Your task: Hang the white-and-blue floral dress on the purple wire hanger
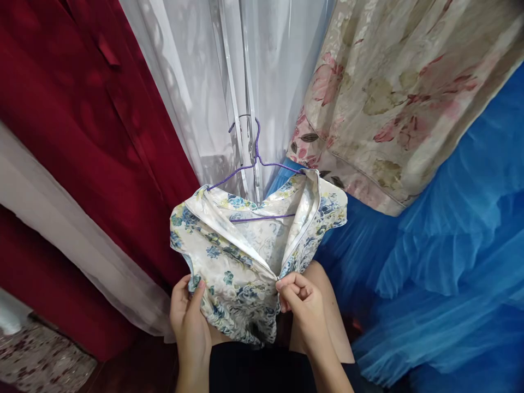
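Red cloth (135, 109) hangs left; white cloth (184, 71) centre; blue tulle (450, 256) right; speckled floor (49, 360) lower left, dimly lit

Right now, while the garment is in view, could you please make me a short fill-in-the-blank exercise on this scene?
1. The wire hanger inside the floral garment is coloured ____.
2. The hand pinching the lower end of the garment's opening is the person's ____ one.
3. Counting the left hand, the number of hands touching the garment is ____.
4. The ruffled fabric along the picture's right edge is coloured ____.

Missing words: purple; right; two; blue.
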A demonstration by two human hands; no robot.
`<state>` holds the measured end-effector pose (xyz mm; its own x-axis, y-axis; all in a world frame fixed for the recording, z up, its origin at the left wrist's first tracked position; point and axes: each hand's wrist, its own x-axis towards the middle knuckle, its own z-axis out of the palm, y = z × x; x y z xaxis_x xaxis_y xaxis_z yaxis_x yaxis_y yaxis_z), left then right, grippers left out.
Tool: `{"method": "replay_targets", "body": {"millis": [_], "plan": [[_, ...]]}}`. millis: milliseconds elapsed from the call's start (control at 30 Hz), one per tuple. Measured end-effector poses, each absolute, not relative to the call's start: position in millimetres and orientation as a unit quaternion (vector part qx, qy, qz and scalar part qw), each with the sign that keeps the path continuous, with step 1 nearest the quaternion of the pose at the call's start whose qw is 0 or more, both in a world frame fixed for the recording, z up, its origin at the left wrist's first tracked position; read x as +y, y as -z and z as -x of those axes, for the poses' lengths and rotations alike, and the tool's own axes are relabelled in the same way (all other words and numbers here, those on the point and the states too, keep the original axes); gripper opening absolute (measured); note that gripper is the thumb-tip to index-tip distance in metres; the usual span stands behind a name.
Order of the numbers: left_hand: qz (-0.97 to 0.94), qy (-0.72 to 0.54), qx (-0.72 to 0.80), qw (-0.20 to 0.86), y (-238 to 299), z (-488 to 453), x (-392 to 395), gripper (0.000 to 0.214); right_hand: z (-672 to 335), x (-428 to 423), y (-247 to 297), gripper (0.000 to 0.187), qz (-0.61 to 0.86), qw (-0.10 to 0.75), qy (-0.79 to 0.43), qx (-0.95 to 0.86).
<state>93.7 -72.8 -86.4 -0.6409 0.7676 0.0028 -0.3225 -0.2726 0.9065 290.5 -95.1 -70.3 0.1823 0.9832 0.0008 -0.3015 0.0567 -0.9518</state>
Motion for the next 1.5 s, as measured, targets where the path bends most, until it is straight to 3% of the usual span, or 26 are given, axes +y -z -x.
{"method": "replay_targets", "body": {"millis": [67, 133, 267, 400, 767, 1100, 1500], "plan": [[-0.271, -0.797, 0.482, 0.244, 87, -99, -76, 0.043, -292, -95, 73, 0.016, 0.450, 0.624, -0.518, -0.374], [-0.330, -0.782, 0.486, 0.207, 87, -109, -81, 0.038, -293, -96, 74, 0.014, 0.447, 0.622, -0.521, -0.377], [-0.513, -0.622, 0.501, 0.313, 86, -134, -92, 0.014, -291, -97, 71, 0.018, 0.438, 0.612, -0.533, -0.387], [-0.597, -0.546, 0.480, 0.340, 85, -157, -98, 0.010, -289, -100, 61, 0.024, 0.443, 0.593, -0.547, -0.391], [-0.593, -0.577, 0.469, 0.308, 84, -182, -100, 0.004, -292, -105, 49, 0.040, 0.454, 0.567, -0.569, -0.385], [-0.595, -0.573, 0.477, 0.300, 85, -183, -106, 0.009, -292, -107, 54, 0.035, 0.459, 0.572, -0.557, -0.391], [-0.569, -0.582, 0.452, 0.365, 103, -184, -103, 0.013, -287, -104, 59, 0.036, 0.449, 0.596, -0.555, -0.368]]}}
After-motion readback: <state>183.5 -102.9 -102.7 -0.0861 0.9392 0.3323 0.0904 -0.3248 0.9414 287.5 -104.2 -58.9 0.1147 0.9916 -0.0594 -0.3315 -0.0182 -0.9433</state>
